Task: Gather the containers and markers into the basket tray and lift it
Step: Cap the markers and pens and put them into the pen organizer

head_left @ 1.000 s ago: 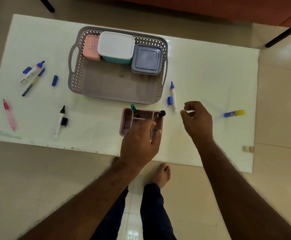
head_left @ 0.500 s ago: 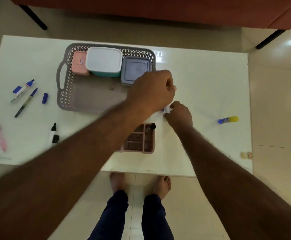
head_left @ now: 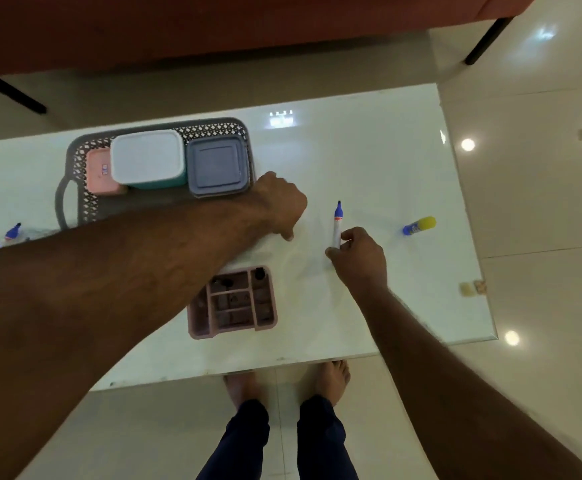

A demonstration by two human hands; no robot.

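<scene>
The grey lattice basket tray [head_left: 75,157] stands at the table's back left. It holds a pink container [head_left: 97,173], a white-lidded teal container [head_left: 147,155] and a grey-lidded container [head_left: 215,164]. My right hand [head_left: 360,259] pinches the lower end of a white marker [head_left: 336,225] whose bare blue tip points away from me. My left hand [head_left: 279,206] hovers just right of the tray with its fingers curled down. The marker's blue cap does not show on the table and seems to be inside that hand. A pink divided organizer [head_left: 265,306] sits near the front edge.
A blue and yellow glue stick [head_left: 419,225] lies to the right of my right hand. Blue-capped markers [head_left: 5,235] show at the far left, partly behind my left forearm. The glass table's [head_left: 369,150] front edge is just beyond my bare feet.
My right hand has lifted the white marker off the table. My left hand drew back toward the tray's right end with its fingers closed. The view shifted right.
</scene>
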